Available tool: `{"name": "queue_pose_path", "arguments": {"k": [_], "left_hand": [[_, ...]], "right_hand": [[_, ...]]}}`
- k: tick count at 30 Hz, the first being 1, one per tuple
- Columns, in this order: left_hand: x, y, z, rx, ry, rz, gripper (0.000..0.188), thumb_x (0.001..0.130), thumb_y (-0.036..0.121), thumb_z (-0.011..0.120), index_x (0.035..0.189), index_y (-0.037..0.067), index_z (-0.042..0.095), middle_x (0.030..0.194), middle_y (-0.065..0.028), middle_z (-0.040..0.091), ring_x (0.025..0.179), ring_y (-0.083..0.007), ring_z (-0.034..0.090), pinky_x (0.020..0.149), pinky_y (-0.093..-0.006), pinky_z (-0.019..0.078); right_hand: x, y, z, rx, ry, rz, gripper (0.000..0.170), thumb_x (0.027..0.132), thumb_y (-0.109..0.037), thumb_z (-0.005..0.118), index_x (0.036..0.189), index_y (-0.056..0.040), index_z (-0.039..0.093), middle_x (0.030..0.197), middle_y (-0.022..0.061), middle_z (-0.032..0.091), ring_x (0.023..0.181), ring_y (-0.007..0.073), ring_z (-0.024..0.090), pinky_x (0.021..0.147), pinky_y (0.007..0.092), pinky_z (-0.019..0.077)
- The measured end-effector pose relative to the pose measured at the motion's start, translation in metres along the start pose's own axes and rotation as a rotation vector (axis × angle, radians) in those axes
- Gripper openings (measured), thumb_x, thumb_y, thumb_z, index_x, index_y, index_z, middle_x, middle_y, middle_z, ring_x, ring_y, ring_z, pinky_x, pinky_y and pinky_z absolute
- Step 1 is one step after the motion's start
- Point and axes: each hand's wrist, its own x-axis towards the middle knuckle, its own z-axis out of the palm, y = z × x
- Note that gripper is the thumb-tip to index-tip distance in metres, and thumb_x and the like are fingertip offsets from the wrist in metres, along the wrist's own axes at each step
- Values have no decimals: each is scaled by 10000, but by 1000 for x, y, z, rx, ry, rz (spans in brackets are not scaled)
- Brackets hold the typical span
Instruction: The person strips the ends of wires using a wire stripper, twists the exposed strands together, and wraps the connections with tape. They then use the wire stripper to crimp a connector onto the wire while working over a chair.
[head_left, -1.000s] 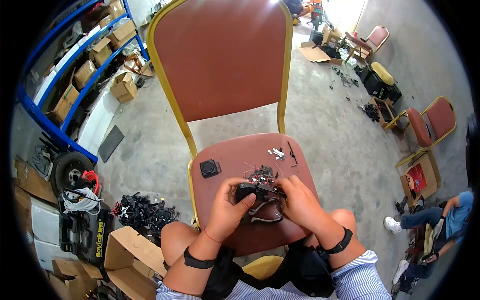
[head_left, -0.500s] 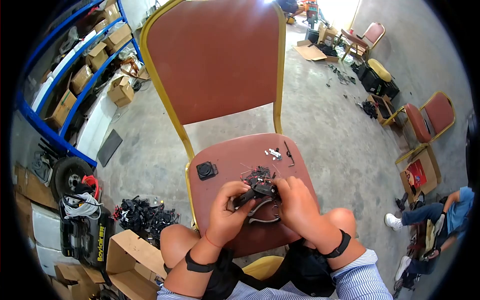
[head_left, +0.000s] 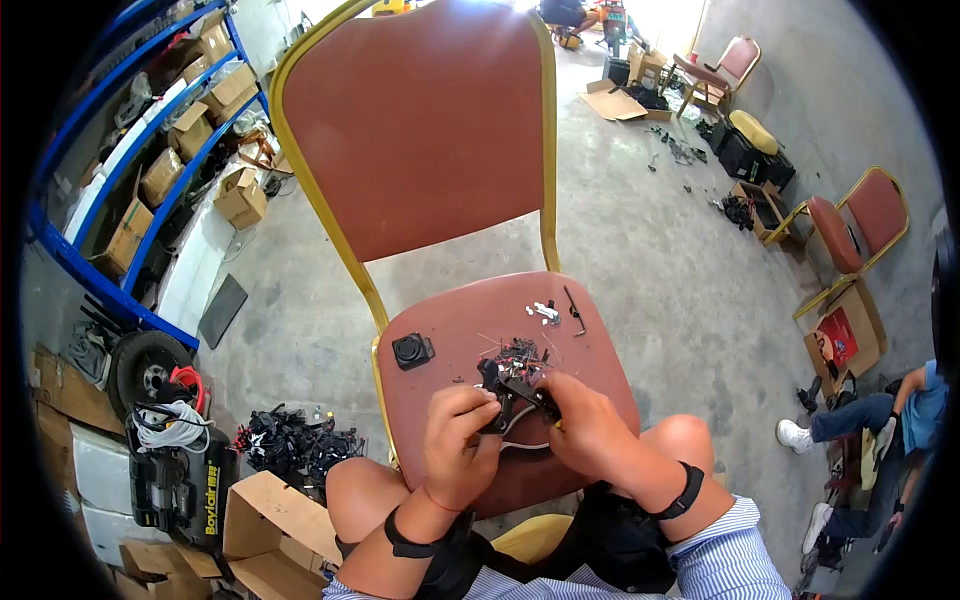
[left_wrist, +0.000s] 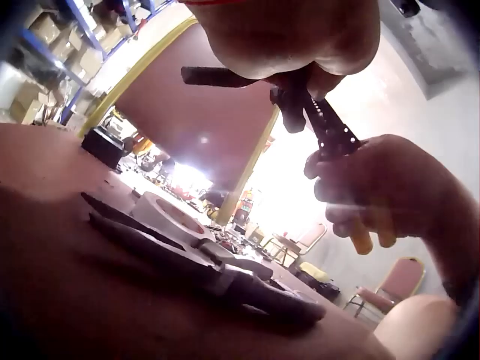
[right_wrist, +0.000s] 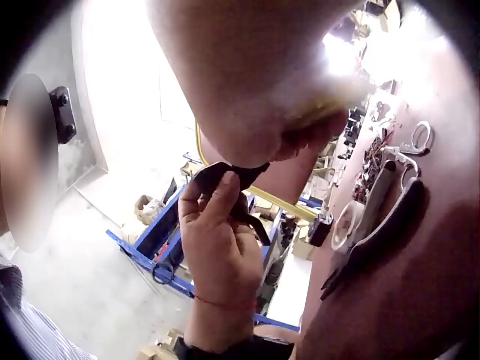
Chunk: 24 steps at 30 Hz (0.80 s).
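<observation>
Above the seat of a red chair (head_left: 420,420), my left hand (head_left: 462,445) pinches a small black part (head_left: 489,374) between thumb and fingers. A dark strip (left_wrist: 214,77) of it sticks out beside that hand in the left wrist view. My right hand (head_left: 597,430) grips a black wire stripper (left_wrist: 336,133) with holes along its flat jaws and yellow handles (left_wrist: 363,240). The stripper's head overlaps the black part in the head view; fingers hide where they meet. Below the hands lie a tool with two long dark handles (right_wrist: 382,229) and a white tape roll (right_wrist: 343,225).
On the seat are a heap of wire clippings (head_left: 522,358), white bits (head_left: 545,312), a hex key (head_left: 574,310) and a square black device (head_left: 411,350). Left on the floor are a black cable pile (head_left: 300,445) and an open carton (head_left: 275,515). Another person (head_left: 880,440) sits at right.
My left hand has turned, and the black part now points upward instead of lying across the fingers. The wire stripper in my right hand shows more clearly beside it. The head view has shifted slightly.
</observation>
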Motion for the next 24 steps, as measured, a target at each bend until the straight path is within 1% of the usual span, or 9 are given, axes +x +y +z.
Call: {"name": "queue_pose_path", "arguments": {"k": [3,6,9,10,12,15,18,21,24], "left_hand": [[0,4,-2,105,-20,72,465,654,-137,692,1071,64,656,1068,-103,649,990,-328,641,861,-420,534],[0,4,-4,153,-32,121,451,659,-123,685,1068,66,668,1073,-99,650,989,-326,643,862,-420,533],[-1,4,-5,160,-26,148,456,659,-126,677,1074,63,663,1079,-107,649,984,-329,644,864,-421,534],[-1,4,-5,159,-23,154,460,659,-129,675,1077,62,659,1081,-111,648,982,-331,644,865,-423,535],[0,0,-5,117,-26,95,462,669,-147,676,1082,53,627,1072,-134,644,988,-344,648,865,-422,546],[0,-1,-2,34,5,5,478,665,-159,697,1088,41,601,1070,-151,641,998,-346,652,871,-421,552],[-1,-4,-1,32,-6,4,496,646,-147,731,1089,38,604,1069,-152,642,995,-340,653,871,-419,553],[-1,-4,-2,86,-65,56,489,644,-117,741,1091,60,657,1076,-121,648,1004,-326,648,886,-417,541],[-1,2,-2,163,-113,62,457,656,-97,743,1076,80,707,1075,-95,653,1015,-311,641,893,-412,535]], "right_hand": [[1,-8,-4,116,-78,91,433,777,64,562,1195,-40,610,1110,230,668,1043,435,643,875,456,532],[4,-10,-5,163,-196,185,400,808,64,547,1190,-18,634,1103,209,690,1043,363,679,890,403,537],[2,5,5,337,-206,139,313,913,-71,640,1225,-34,639,1152,233,684,1047,414,672,892,432,535],[2,9,7,421,-242,163,306,921,-77,642,1223,-29,640,1150,230,686,1052,403,675,895,426,535],[2,15,10,589,-315,213,294,935,-89,645,1221,-18,643,1146,224,690,1062,380,681,901,415,536],[3,11,4,655,-334,222,327,919,-83,658,1238,-15,634,1157,223,688,1085,392,670,915,418,534],[2,0,-3,243,-175,81,403,882,80,564,1276,6,612,1153,213,689,1085,333,682,943,389,533],[3,5,-1,74,-11,-83,388,877,54,587,1262,5,611,1162,238,673,1098,418,654,945,437,531],[2,7,3,58,29,-93,428,839,55,599,1263,2,600,1179,238,660,1123,448,620,955,465,519]]}}
